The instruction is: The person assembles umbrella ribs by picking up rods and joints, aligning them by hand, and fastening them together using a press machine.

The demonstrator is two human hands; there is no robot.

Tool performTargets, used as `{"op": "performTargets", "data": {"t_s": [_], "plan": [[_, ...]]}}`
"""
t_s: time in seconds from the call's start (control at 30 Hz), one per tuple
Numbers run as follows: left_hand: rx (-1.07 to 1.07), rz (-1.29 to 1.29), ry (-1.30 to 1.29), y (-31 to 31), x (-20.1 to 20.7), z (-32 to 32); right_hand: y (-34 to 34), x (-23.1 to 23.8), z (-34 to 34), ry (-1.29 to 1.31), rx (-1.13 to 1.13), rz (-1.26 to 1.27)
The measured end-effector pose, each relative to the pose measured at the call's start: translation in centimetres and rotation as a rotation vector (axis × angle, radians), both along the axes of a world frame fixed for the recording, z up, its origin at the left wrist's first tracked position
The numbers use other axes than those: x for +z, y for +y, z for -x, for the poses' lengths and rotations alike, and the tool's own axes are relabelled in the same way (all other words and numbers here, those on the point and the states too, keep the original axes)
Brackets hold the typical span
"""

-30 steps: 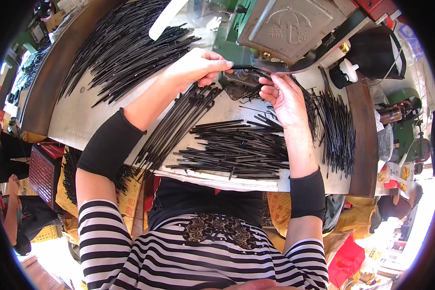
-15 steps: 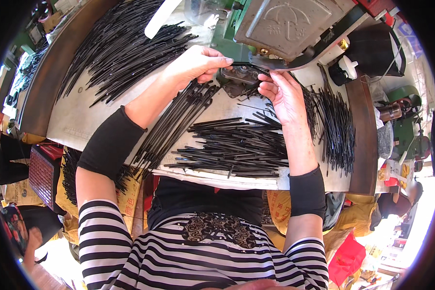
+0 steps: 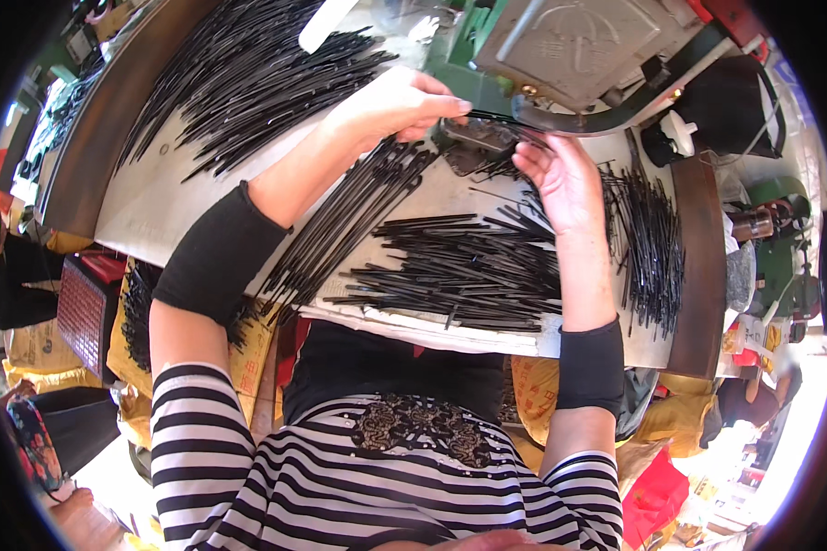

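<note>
My left hand (image 3: pixel 409 106) pinches the end of thin black rods (image 3: pixel 494 116) between thumb and fingertips. The rods reach across to my right hand (image 3: pixel 565 179), whose thumb and forefinger close on their other end while its remaining fingers curl loosely. Both hands are in front of a green press machine (image 3: pixel 473 60) with a grey embossed cover (image 3: pixel 574 50). Just below the rods is a dark metal die block (image 3: pixel 478 138), partly hidden by my hands. How many rods I hold is too small to make out.
Loose black rods form a big pile (image 3: pixel 248 83) at the far left, a slanting bundle (image 3: pixel 349 220), a near heap (image 3: pixel 464 271) and a right-hand pile (image 3: pixel 652 243). Brown raised edges (image 3: pixel 696 266) bound the pale worktable (image 3: pixel 156 207). A black-and-white lamp-like part (image 3: pixel 675 136) is right of the machine.
The view has shifted, so machine and table appear farther right. My hands stay near the die block with the rods between them; the right-hand fingers look a little straighter.
</note>
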State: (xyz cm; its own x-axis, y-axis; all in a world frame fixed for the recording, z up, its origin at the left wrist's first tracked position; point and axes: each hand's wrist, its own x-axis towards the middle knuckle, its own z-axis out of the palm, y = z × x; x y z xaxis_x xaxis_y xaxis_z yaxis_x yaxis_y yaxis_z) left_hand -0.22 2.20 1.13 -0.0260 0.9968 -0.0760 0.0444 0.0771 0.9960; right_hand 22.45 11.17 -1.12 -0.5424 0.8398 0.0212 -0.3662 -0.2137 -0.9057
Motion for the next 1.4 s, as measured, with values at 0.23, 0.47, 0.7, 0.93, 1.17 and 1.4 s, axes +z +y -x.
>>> {"op": "performTargets", "data": {"t_s": [0.23,0.47,0.7,0.93,1.17,1.4], "plan": [[-0.273,0.065,0.074,-0.4,-0.9,0.1,-4.1,2.4,1.2,-0.691,0.026,-0.841],[-0.254,0.058,0.430,-1.6,0.7,0.9,-4.8,2.3,0.8,-0.877,0.064,-0.983],[0.004,-0.140,1.174,-1.8,-1.0,0.4,-4.9,2.1,0.8,-0.993,0.049,-0.978],[-0.001,-0.203,1.047,-1.4,-1.1,1.0,-5.2,2.9,0.9,-0.800,0.331,-0.528],[-0.043,-0.058,0.189,-1.1,-0.9,0.4,-5.6,2.1,1.1,-0.630,0.490,-0.254],[-0.032,-0.034,-0.115,-1.3,-2.0,-0.9,-5.6,2.2,1.1,-0.607,0.487,-0.239]]}}
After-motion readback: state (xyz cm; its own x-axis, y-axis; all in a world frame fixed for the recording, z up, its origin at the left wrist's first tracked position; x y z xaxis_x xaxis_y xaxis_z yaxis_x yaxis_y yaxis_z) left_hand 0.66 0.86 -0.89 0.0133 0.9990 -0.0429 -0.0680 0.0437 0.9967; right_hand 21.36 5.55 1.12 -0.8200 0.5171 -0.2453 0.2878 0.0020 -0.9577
